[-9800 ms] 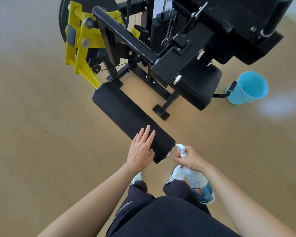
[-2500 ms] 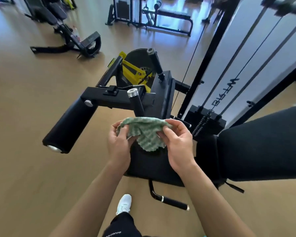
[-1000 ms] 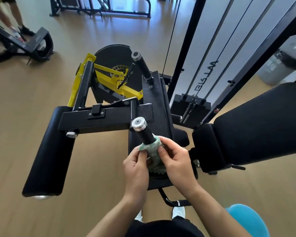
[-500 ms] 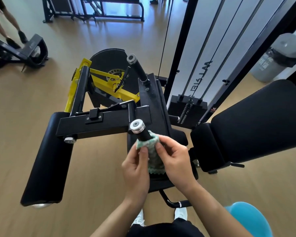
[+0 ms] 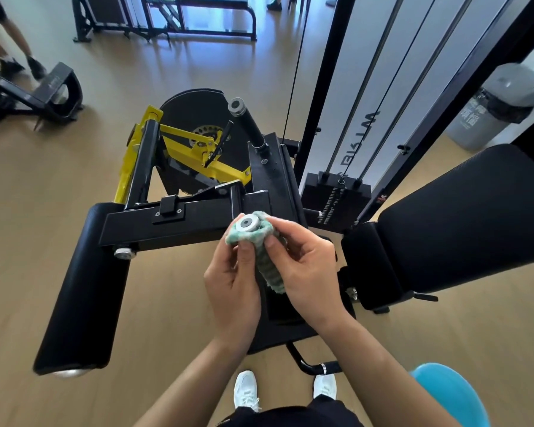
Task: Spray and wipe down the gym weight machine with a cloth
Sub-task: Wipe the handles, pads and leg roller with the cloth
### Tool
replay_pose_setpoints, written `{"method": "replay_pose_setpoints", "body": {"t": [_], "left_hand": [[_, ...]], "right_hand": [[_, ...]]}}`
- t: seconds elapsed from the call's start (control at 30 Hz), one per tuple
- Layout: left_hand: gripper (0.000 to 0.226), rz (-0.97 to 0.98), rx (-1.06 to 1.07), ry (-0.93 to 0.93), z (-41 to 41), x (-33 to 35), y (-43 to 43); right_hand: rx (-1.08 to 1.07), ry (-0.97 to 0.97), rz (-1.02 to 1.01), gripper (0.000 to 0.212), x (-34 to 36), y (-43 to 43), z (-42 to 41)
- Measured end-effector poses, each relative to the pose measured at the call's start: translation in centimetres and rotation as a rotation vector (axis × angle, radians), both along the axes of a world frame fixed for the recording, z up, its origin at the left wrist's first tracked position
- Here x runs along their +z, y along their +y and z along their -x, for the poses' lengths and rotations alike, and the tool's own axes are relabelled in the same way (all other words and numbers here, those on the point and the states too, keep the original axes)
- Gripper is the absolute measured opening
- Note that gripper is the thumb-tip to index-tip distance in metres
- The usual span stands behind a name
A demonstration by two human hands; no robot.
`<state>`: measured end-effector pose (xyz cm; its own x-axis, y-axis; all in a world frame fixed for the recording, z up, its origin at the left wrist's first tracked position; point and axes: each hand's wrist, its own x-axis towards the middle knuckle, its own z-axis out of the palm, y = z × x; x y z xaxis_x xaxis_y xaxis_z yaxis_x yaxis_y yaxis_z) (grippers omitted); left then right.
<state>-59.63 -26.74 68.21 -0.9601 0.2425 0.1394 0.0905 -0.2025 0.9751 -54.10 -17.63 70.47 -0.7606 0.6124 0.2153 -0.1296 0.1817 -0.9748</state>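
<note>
Both hands grip a green cloth (image 5: pixel 267 260) wrapped around an upright handle of the weight machine (image 5: pixel 198 217). The handle's metal end cap (image 5: pixel 247 223) shows just above the fingers. The left hand (image 5: pixel 233 288) and the right hand (image 5: pixel 305 272) curl round the cloth from opposite sides. A blue bucket (image 5: pixel 453 392) stands below the right forearm.
</note>
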Motion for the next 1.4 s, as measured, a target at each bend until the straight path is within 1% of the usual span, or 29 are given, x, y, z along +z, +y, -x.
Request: {"method": "replay_pose_setpoints", "body": {"t": [0.1, 0.17, 0.23, 0.3, 0.37, 0.43, 0.47, 0.53, 0.6, 0.7, 0.77, 0.8, 0.87, 0.97, 1.07, 1.13, 1.27, 1.33, 1.4], "left_hand": [[0.036, 0.062, -0.008, 0.005, -0.7, -1.2, -0.2], [0.033, 0.120, -0.070, -0.029, -1.4, -2.3, -0.6], [0.029, 0.153, -0.143, -0.064, -1.9, -3.1, -1.1], [0.024, 0.145, -0.177, -0.093, -2.1, -3.3, -1.4], [0.019, 0.112, -0.172, -0.117, -1.9, -3.3, -1.8], [0.025, 0.086, -0.164, -0.101, -1.6, -3.0, -2.1], [0.028, 0.077, -0.167, -0.080, -1.5, -2.8, -2.2], [0.031, 0.070, -0.176, -0.034, -1.2, -2.6, -2.5], [0.042, 0.061, -0.168, 0.016, -0.5, -2.3, -2.8], [0.050, 0.030, -0.146, 0.148, 1.0, -1.1, -2.8], [0.042, -0.014, -0.140, 0.223, 1.9, 0.1, -2.2], [0.033, -0.020, -0.129, 0.256, 2.2, 0.6, -1.8], [0.020, -0.018, -0.095, 0.286, 2.6, 1.1, -0.9], [0.016, -0.014, -0.061, 0.323, 3.1, 0.4, -0.5], [0.015, 0.027, -0.061, 0.397, 3.8, -0.3, -0.7], [0.014, 0.026, -0.075, 0.405, 4.1, -0.4, -0.7], [0.017, -0.020, -0.117, 0.365, 4.3, -0.4, -0.5], [0.022, -0.029, -0.125, 0.348, 4.3, -0.4, -0.5], [0.023, -0.048, -0.138, 0.329, 4.3, -0.3, -0.5]], "right_hand": [[-0.012, -0.049, 0.042, 0.021, -1.4, 0.8, -0.8], [-0.024, -0.124, 0.076, 0.016, -2.7, 1.2, -1.8], [-0.016, -0.179, 0.083, 0.016, -3.6, 1.5, -2.7], [0.050, -0.211, 0.072, 0.023, -3.5, 1.7, -3.3], [0.160, -0.235, 0.085, 0.035, -3.0, 1.6, -3.6], [0.223, -0.252, 0.077, 0.043, -2.6, 1.4, -3.8], [0.204, -0.249, 0.068, 0.041, -2.5, 1.4, -3.8], [0.076, -0.231, 0.044, 0.027, -2.5, 1.9, -3.5], [-0.051, -0.197, 0.096, 0.019, -2.4, 2.8, -3.2], [-0.190, -0.131, 0.234, 0.021, -1.3, 3.9, -2.5], [-0.234, -0.076, 0.271, 0.026, 0.0, 4.3, -1.9], [-0.226, -0.061, 0.272, 0.027, 0.6, 4.2, -1.4], [-0.122, -0.072, 0.262, 0.026, 1.4, 2.9, -0.2], [0.119, -0.116, 0.214, 0.027, 1.2, -0.3, 1.6], [0.132, -0.127, 0.129, 0.030, 0.2, -1.0, 2.0], [0.136, -0.175, 0.135, 0.033, -0.5, -0.3, 1.7], [0.180, -0.307, 0.220, 0.046, -1.6, 0.6, 0.7], [0.211, -0.280, 0.247, 0.047, -1.4, 0.6, 0.7], [0.227, -0.171, 0.233, 0.040, -0.3, 0.3, 1.2]]}}
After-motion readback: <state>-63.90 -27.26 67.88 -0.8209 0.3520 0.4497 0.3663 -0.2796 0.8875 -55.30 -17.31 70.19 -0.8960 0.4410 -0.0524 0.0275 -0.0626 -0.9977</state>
